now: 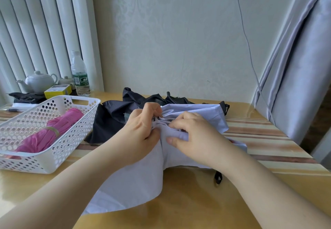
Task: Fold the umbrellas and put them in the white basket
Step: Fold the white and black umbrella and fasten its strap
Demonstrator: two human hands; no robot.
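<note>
Both hands (143, 128) (193, 135) pinch lavender umbrella (136, 180) beside white basket (53, 162).

Probably a home room, white teapot (39, 81), water bottle (80, 74), lilac curtain (302, 64), striped table (259, 135), wallpapered wall (179, 40)

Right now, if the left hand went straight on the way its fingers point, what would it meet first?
Probably the right hand: the left hand grips the lilac umbrella cloth and points toward it.
</note>
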